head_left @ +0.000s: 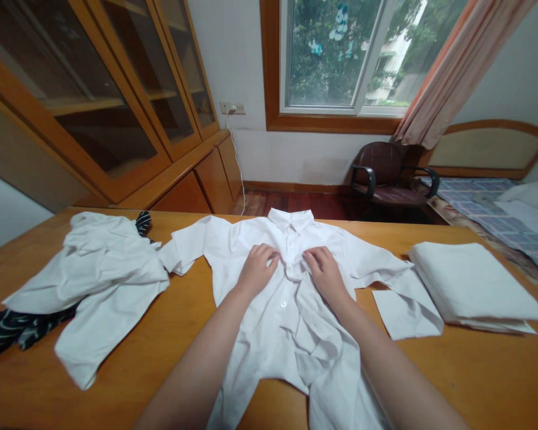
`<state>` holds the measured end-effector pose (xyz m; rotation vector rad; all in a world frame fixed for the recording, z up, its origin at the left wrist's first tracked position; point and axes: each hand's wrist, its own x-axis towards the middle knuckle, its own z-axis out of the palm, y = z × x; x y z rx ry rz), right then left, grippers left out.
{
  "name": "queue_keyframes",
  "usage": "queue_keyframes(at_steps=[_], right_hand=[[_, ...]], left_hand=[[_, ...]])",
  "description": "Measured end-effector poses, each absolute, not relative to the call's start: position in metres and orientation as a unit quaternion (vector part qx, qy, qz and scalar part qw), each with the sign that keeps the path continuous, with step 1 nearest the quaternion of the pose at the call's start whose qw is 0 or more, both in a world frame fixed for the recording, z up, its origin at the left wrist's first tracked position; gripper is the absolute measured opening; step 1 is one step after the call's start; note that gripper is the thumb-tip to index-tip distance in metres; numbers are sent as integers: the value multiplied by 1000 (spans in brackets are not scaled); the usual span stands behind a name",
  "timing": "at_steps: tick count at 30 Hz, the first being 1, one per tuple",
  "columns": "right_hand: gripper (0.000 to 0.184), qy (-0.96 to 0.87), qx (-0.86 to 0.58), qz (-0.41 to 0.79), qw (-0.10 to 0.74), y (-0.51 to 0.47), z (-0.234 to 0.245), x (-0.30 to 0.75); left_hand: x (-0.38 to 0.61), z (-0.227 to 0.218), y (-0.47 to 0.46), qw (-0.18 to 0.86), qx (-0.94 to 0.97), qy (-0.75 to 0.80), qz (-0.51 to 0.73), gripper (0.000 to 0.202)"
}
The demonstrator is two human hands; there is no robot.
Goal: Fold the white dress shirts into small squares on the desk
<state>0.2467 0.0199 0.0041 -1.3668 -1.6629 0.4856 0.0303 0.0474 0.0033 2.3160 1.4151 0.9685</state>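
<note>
White shirt [284, 325] is apparently being straightened along its front by the left hand [259, 267] and right hand [325, 272], both curled; pinching cannot be told; aligning seems needed next.

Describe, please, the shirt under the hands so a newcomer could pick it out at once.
On the wooden table, between a rumpled white garment to the left and a folded white cloth to the right, lies the white shirt, spread out beneath the left hand and right hand. Unlike those neighbours, it shows a collar, front buttons and sleeves stretched out to both sides.
</note>
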Motion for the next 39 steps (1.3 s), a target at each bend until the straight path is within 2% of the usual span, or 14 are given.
queue_keyframes(at_steps=[4,10,16,20,23,26,29,33,37,39], right_hand=[[16,-705,-568,150,398,24,-2,249],[21,-757,-545,140,333,30,0,245],[22,-764,-502,206,350,37,12,251],[18,-808,-413,228,352,14,38,253],[11,-882,-341,233,227,-11,53,251],[11,-912,-369,154,96,-26,58,252],[17,-887,-450,90,53,-31,57,260],[15,-834,-530,128,84,-35,53,276],[10,-770,-565,215,205,-44,52,287],[14,-733,-555,289,268,-51,52,288]], left_hand=[[25,-3,47,42,819,527,225,30],[26,-5,46,7,810,574,119,46],[29,-8,51,-17,794,599,106,51],[28,-10,57,-16,785,611,99,53],[27,-11,63,-4,778,621,93,54],[26,-12,68,1,774,627,94,55],[26,-13,69,0,770,631,97,55],[26,-12,68,4,765,637,98,55],[26,-11,66,11,762,639,100,56],[26,-11,66,14,760,642,99,57]])
